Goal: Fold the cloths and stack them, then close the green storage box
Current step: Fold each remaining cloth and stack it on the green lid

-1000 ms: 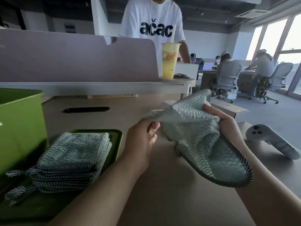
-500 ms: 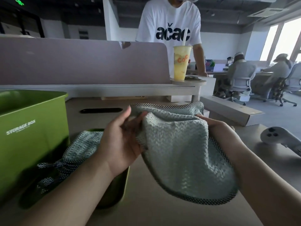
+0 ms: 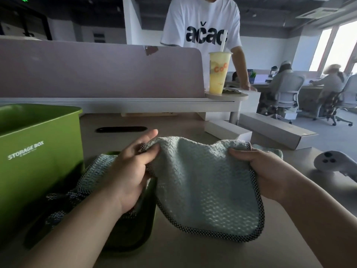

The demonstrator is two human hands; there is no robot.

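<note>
Left hand (image 3: 133,171): pinches cloth (image 3: 202,190) corner, 10 o'clock. Right hand (image 3: 268,171): fingers curled round corner, 2 o'clock. Cloth: hanging over desk (image 3: 193,252), 3 o'clock of folded stack (image 3: 92,175). Likely light, limp, grippy; hold at trimmed corners.

A mauve partition panel (image 3: 96,70) runs along the far edge of the desk (image 3: 193,252), with an oval cable slot (image 3: 121,129) in the surface just before it. A yellow drink cup (image 3: 219,73) with a straw stands on a round shelf (image 3: 234,96) at the panel's right end. A white handheld controller (image 3: 332,161) lies at the desk's right edge. A long cardboard box (image 3: 278,133) sits past the far right corner. Behind the panel stands a person in a white printed T-shirt (image 3: 201,20).
</note>
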